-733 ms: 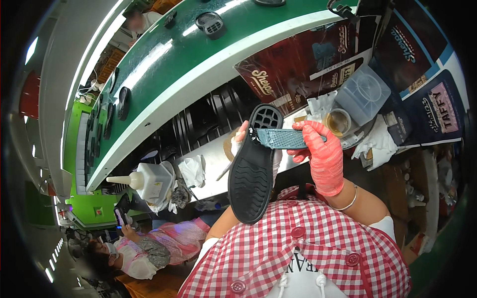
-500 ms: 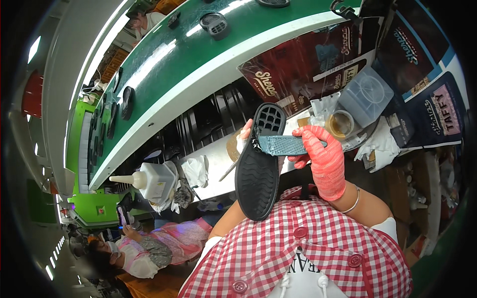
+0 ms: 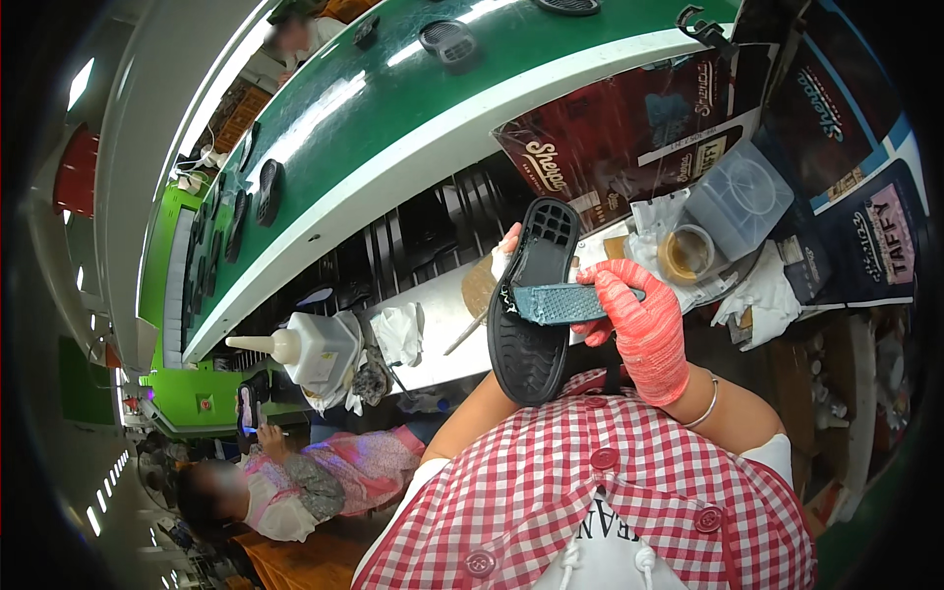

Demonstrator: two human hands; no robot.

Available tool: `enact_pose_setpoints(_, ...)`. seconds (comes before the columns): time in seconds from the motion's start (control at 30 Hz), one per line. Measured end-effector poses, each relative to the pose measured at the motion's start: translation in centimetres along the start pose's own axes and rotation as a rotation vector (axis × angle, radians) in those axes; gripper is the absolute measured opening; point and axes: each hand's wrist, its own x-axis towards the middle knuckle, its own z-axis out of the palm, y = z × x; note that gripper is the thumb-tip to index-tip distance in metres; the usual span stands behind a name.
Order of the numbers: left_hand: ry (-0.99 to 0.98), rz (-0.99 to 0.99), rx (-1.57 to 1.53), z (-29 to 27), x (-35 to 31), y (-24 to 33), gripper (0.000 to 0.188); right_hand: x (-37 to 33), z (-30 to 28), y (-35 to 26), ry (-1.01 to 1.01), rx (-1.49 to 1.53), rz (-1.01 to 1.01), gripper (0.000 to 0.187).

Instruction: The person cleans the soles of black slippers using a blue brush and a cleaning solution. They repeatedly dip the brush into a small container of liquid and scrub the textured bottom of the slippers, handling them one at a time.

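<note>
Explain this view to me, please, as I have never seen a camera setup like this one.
Gladly. There is no machine here: a person works with their own two hands. The view comes from a fisheye camera on their head, looking down, so straight edges look bent.

The left hand, mostly hidden behind a black sole, holds it up. The right hand, in a coral glove, grips a blue tool whose tip overlaps the sole.

Beyond them is a white bench, with a bottle at the left, a crumpled tissue beside it, and a cup and clear tub at the right. More soles lie on the green surface.
</note>
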Motion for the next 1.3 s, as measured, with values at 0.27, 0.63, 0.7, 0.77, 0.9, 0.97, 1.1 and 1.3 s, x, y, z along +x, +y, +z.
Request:
enact_pose_setpoints(0.27, -0.128, -0.133, 0.012, -1.4, 0.8, 0.6, 0.061, -0.2, 0.2, 0.1, -0.03, -0.001, 0.057, 0.026)
enact_pose_setpoints(0.63, -0.29, 0.192, 0.019, -3.0, 0.6, -1.3, 0.04, -1.3, 0.4, -0.5, -0.073, -0.037, 0.111, 0.023)
enact_pose_setpoints(0.7, -0.213, 0.38, 0.191, -2.3, 0.2, -2.7, 0.039, -1.5, 0.3, -0.6, -0.081, -0.05, 0.113, 0.023)
enact_pose_setpoints(0.77, -0.143, 0.502, 0.435, -1.7, 0.1, -3.3, 0.039, -1.7, 0.3, -0.8, -0.084, -0.046, 0.123, 0.023)
enact_pose_setpoints(0.9, 0.09, 0.615, 0.702, -1.4, -0.6, -4.7, 0.04, -1.8, 0.3, -0.9, -0.08, -0.077, 0.149, 0.024)
enact_pose_setpoints(0.97, -0.127, 0.324, 0.124, -3.5, -0.7, -4.5, 0.043, -2.0, 0.4, -1.1, -0.098, -0.086, 0.155, 0.024)
enact_pose_setpoints(1.1, -0.218, 0.255, 0.052, -3.4, -0.8, -4.9, 0.05, -2.1, 0.3, -1.6, -0.13, -0.14, 0.142, 0.025)
enact_pose_setpoints(1.3, -0.124, 0.454, 0.299, -3.4, -1.7, -6.2, 0.058, -1.8, -0.1, -1.7, -0.232, -0.15, 0.08, 0.024)
